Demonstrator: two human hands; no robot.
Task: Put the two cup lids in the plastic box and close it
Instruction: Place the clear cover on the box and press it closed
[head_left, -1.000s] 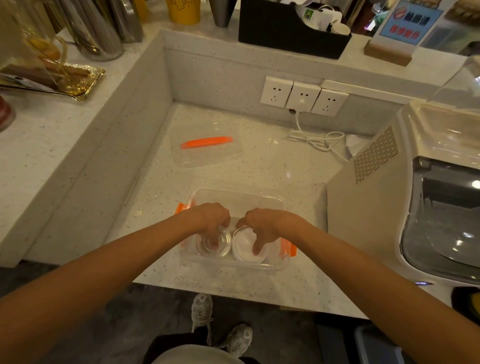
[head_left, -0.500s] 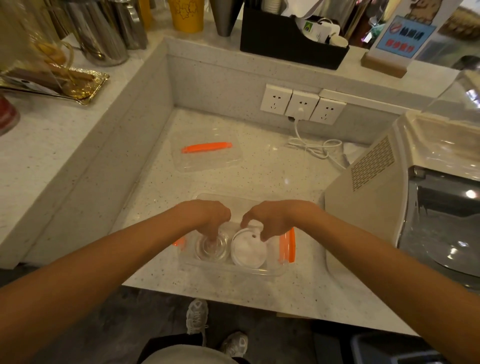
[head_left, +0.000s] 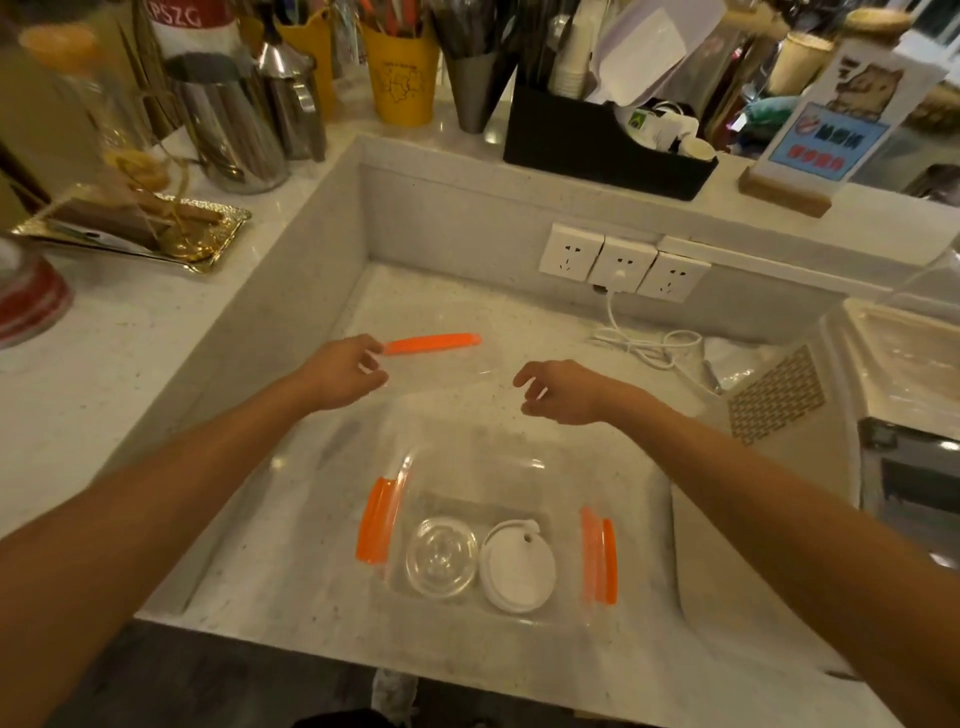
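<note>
We see the 2 cup lids lying side by side on the floor of the clear plastic box, the transparent lid on the left and the white lid touching it on the right. The box sits open on the speckled counter, with an orange clasp on its left end and another on its right. Farther back lies the clear box cover with its own orange strip. The left hand reaches the cover's left edge, fingers loosely curled at it; we cannot tell whether it grips. The right hand hovers near the cover's right end, fingers spread, holding nothing.
</note>
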